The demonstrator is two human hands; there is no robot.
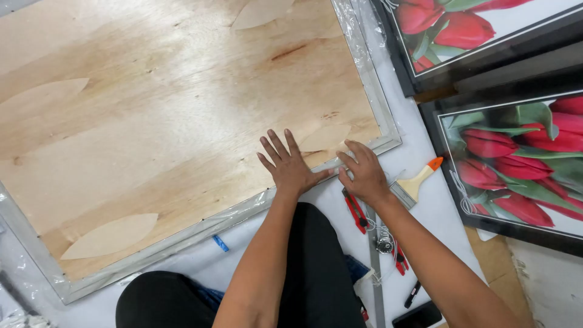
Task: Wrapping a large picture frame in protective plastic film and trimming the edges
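You get bright, even light from above; soft shadows sit under your hands point(328, 170). Glare whitens the pale plywood backing board point(152, 115) at far left. Edges bow slightly; focus is sharp.

Both forearms are bare, with no sleeves, watch or rings on the left hand point(290, 170) or right hand point(364, 174). Black trousers cover the knees, over a bit of blue cloth.

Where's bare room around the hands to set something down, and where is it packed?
Free: the plywood back above the left hand, wide and bare. Also the white sheet between the frame edge and the knee, holding only a blue scrap. Crowded: by the right hand, with brush, red cutter, metal ruler and tulip pictures.
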